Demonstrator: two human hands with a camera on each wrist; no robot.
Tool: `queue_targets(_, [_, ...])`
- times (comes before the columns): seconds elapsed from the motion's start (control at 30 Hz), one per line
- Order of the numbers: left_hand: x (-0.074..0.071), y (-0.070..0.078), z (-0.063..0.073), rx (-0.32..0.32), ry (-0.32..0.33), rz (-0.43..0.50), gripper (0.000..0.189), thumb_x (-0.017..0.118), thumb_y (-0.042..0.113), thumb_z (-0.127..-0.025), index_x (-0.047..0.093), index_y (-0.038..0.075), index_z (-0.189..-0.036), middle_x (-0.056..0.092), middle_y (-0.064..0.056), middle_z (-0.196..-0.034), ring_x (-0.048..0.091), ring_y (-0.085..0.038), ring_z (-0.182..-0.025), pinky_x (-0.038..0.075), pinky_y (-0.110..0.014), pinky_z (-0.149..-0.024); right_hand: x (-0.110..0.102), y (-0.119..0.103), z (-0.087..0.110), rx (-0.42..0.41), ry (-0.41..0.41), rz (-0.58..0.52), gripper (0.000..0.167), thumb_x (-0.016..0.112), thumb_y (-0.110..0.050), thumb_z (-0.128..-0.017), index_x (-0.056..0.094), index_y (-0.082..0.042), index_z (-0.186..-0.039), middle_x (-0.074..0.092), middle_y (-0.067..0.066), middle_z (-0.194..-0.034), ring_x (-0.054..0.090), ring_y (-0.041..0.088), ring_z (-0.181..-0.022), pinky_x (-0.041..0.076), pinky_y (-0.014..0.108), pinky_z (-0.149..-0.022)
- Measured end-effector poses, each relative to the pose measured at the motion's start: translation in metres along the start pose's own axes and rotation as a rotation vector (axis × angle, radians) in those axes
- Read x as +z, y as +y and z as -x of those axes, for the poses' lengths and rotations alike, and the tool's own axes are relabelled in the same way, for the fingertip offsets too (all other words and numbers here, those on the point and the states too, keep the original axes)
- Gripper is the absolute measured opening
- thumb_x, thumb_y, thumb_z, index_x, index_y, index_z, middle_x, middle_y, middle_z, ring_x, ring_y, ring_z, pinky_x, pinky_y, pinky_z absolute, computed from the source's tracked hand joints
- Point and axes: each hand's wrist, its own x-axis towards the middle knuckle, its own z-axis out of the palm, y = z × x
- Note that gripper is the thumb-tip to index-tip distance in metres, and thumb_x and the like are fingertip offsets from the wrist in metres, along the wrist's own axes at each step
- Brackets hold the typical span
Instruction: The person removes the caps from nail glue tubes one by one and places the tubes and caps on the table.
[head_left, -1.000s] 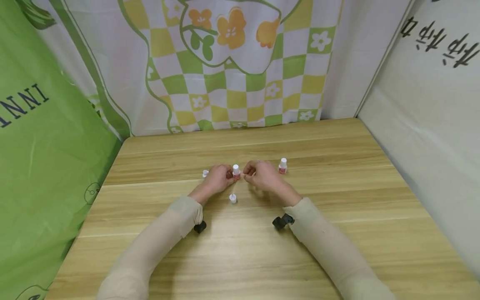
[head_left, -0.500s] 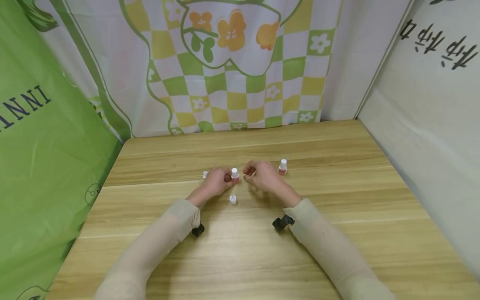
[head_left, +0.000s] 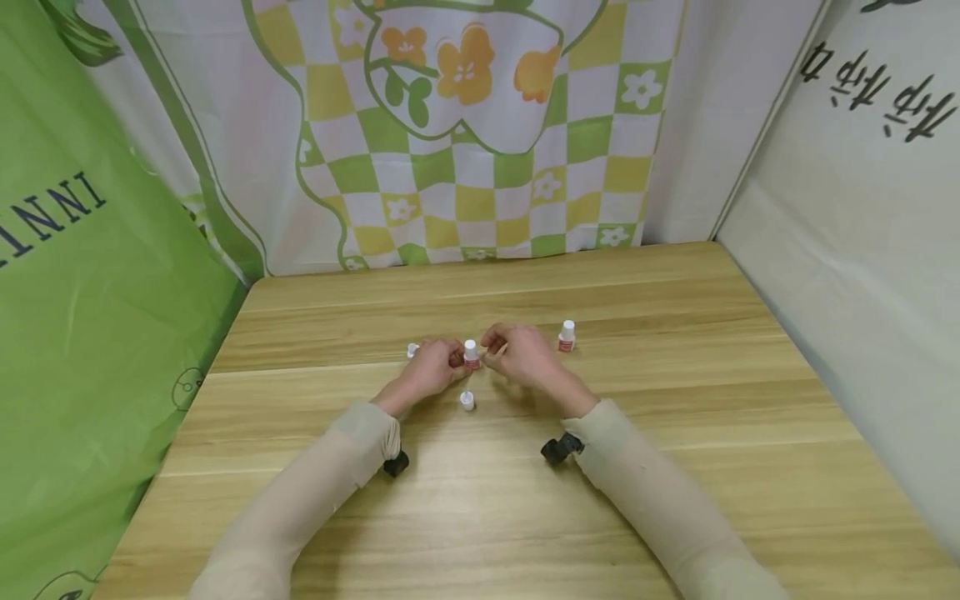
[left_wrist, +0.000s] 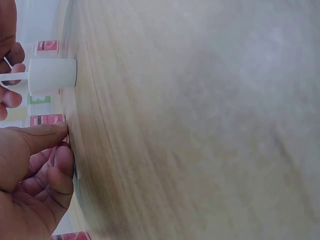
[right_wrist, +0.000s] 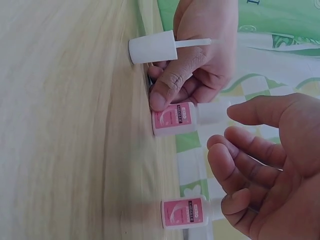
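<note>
My left hand (head_left: pixel 431 367) pinches the lower part of a small white nail glue bottle (right_wrist: pixel 174 118) between thumb and fingers. The bottle, with a pink label and a white cap on, stands upright on the table. Beside it is my right hand (head_left: pixel 522 354), its fingers loosely bent and holding nothing; in the right wrist view, the thumb is close to the cap (right_wrist: pixel 210 113). A white brush cap (head_left: pixel 467 402) stands nearer me, brush pointing up. To the right stands a second capped bottle (head_left: pixel 567 337). A white-topped item (head_left: pixel 412 351) is partly hidden behind my left hand.
The wooden table (head_left: pixel 480 508) reaches back to a checkered, flowered curtain (head_left: pixel 472 200). A green fabric wall (head_left: pixel 97 333) flanks it on the left, a pale one (head_left: pixel 847 275) on the right. A black wrist camera (head_left: pixel 561 448) hangs under the right cuff.
My left hand has drawn the bottle slightly nearer to me. My right hand has stayed beside it, shifting a little left. The brush cap and the right-hand bottle have stayed put.
</note>
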Motion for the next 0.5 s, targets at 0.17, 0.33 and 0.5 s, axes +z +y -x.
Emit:
queue_targets(0.17, [0.0011,-0.001,-0.0001,-0.003,0.001,-0.028,0.012,0.075,0.023,-0.09,0.072,0.011,-0.091,0.071,0.002,-0.076,0.06,-0.009,-0.068,0.051,-0.032,-0.075,0.0021,-0.0043,-0.0024,0.001,0.007,0.03,0.018,0.071,-0.025,-0.089,0.069,-0.016,-0.105,0.073,-0.003,-0.093,0.064,0.013,-0.08,0.048,0.029,-0.073])
queue_targets(0.33, [0.002,-0.0018,-0.0004,-0.002,0.003,-0.027,0.01,0.075,0.02,-0.09,0.072,0.01,-0.091,0.072,0.0,-0.078,0.061,-0.011,-0.069,0.052,-0.036,-0.08,0.005,-0.0076,-0.0056,-0.005,0.029,0.072,0.022,0.072,-0.031,-0.09,0.069,-0.017,-0.107,0.074,-0.001,-0.097,0.066,0.017,-0.085,0.05,0.033,-0.078])
queue_targets(0.5, [0.002,-0.0025,-0.0006,-0.001,-0.001,-0.025,0.01,0.074,0.019,-0.089,0.072,0.01,-0.092,0.073,-0.001,-0.08,0.062,-0.012,-0.071,0.051,-0.039,-0.086,0.0082,-0.0091,-0.009,0.004,0.049,0.09,0.025,0.072,-0.036,-0.09,0.069,-0.017,-0.106,0.074,0.0,-0.098,0.067,0.02,-0.088,0.05,0.037,-0.079])
